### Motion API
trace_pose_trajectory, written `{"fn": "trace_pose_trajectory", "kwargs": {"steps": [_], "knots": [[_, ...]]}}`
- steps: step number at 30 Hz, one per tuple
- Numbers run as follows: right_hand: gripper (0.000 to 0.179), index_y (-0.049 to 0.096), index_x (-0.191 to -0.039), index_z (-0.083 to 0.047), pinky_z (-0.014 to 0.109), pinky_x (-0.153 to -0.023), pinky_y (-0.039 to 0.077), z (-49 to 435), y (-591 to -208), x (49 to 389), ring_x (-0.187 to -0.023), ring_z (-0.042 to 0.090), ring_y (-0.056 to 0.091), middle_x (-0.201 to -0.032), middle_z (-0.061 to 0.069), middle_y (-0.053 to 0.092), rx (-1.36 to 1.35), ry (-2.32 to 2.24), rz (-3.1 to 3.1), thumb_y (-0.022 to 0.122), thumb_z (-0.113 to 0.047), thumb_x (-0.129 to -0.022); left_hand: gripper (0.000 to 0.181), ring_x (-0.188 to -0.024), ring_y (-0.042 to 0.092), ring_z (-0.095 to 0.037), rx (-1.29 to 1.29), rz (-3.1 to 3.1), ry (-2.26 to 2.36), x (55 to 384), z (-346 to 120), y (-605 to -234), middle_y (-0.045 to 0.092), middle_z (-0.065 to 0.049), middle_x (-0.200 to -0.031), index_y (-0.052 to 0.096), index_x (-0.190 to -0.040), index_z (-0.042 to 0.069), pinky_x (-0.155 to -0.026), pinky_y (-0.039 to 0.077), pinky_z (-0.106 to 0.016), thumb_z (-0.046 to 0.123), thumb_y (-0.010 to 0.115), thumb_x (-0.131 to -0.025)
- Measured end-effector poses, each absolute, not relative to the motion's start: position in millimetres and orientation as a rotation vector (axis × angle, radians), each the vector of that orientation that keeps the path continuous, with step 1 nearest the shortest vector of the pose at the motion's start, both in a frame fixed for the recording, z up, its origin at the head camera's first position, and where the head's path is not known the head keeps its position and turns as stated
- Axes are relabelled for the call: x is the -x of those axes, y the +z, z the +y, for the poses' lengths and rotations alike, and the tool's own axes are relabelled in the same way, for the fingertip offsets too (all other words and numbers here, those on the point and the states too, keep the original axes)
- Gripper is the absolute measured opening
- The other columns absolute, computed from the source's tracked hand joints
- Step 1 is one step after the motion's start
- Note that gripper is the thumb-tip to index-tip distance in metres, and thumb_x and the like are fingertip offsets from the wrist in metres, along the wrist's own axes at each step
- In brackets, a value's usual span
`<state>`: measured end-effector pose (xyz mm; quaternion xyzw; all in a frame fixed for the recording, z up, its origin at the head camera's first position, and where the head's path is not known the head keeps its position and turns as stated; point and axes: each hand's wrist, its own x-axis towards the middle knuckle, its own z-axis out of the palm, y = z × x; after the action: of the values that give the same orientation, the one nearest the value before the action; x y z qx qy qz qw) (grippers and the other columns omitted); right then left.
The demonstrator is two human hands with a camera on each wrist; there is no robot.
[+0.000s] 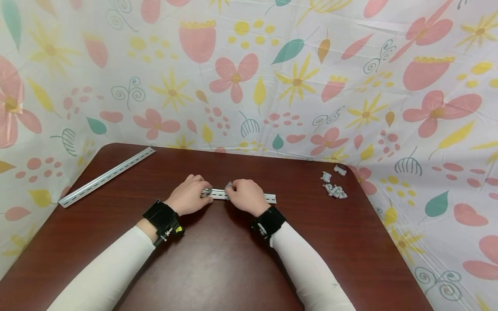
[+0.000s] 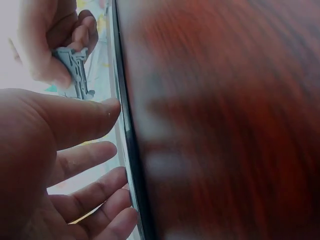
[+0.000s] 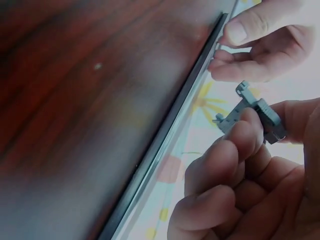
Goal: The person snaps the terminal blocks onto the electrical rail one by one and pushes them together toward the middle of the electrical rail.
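Observation:
A short slotted metal DIN rail (image 1: pixel 270 198) lies crosswise near the middle of the table. My left hand (image 1: pixel 190 195) grips it toward its left end, with thumb and fingers at its edges. Between the thumb and fingers of my right hand (image 1: pixel 247 196) is a small grey plastic DIN rail clip (image 3: pixel 270 114), held just off the rail. The left wrist view shows the clip (image 2: pixel 74 70) tilted, its notched side facing outward. Part of the rail is hidden behind both hands.
A longer slotted metal rail (image 1: pixel 109 175) lies at a slant on the far left of the wooden table (image 1: pixel 218 268). Several grey clips (image 1: pixel 335 191) sit heaped at the right, with two loose ones behind. A flowered curtain (image 1: pixel 237 121) hangs along the back and sides.

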<state>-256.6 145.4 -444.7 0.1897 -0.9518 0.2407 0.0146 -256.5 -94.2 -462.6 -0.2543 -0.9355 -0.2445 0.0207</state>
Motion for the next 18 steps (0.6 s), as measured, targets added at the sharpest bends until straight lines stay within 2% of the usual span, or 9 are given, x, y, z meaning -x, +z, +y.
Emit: {"fn": "trace_pose_trajectory", "kwargs": {"steps": [9,18], "knots": [[0.050,0.053,-0.061,-0.019,0.030,-0.051,0.027,134.3,-445.5,261.0,-0.052,0.018,0.041,-0.057,-0.004,0.039,-0.483,0.603,-3.007,0.060,-0.026,-0.109,0.023,-0.100,0.056,-0.029,0.806,-2.879,-0.693,257.6,-93.0,-465.1,0.070,-0.007,-0.112,0.083,-0.118,0.010,-0.083,0.052,-0.043,0.022,0.086,-0.099],[0.047,0.059,-0.065,-0.019,0.034,-0.054,0.038,127.4,-446.3,265.3,-0.059,0.021,0.053,-0.062,0.000,0.051,-0.430,0.507,-3.098,0.058,-0.026,-0.111,0.021,-0.094,0.054,-0.026,0.829,-2.863,-0.668,255.3,-93.1,-463.9,0.071,-0.006,-0.108,0.086,-0.117,0.012,-0.078,0.050,-0.041,0.021,0.088,-0.098]]}}
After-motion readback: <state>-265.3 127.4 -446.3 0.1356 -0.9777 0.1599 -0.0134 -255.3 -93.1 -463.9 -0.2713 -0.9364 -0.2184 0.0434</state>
